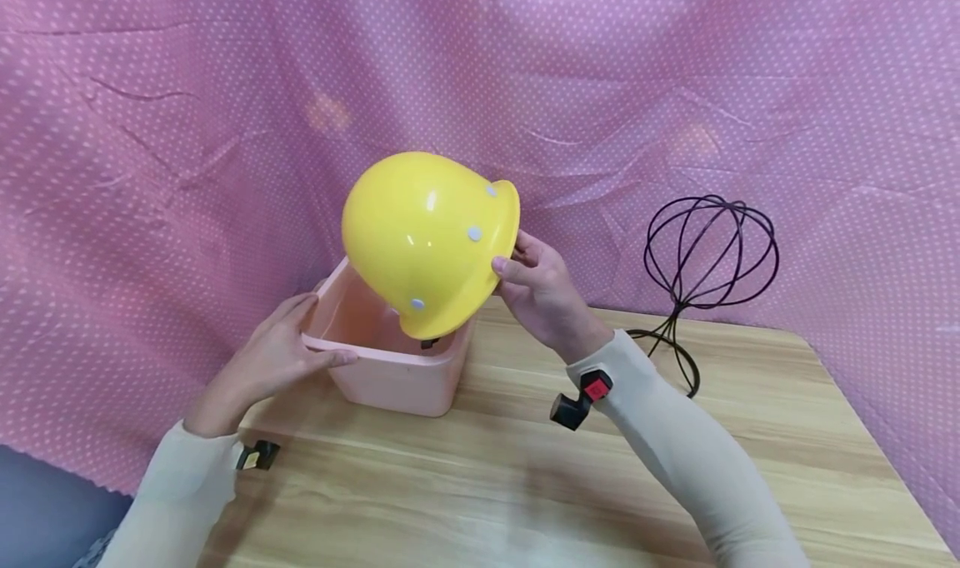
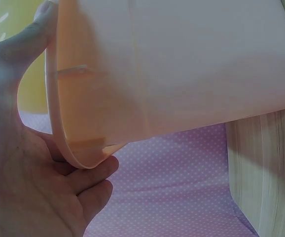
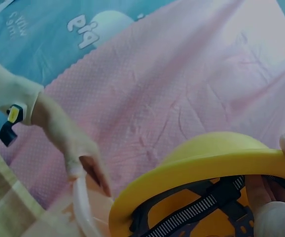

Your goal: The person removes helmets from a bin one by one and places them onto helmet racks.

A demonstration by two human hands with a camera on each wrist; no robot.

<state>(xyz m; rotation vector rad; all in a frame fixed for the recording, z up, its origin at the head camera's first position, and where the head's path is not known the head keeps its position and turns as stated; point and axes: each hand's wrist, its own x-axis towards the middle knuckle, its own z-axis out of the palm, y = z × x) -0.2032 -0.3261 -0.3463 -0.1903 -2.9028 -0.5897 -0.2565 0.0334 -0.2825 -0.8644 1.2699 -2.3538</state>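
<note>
We have the yellow helmet tilted over the pink bin, our right hand pinching its brim, our left hand gripping the bin's rim. We'd call this guiding it past the mouth, in or out unclear; next calls for brim clearance. The tabletop offers room rightward, before the black wire stand; dotted cloth hangs behind.
</note>
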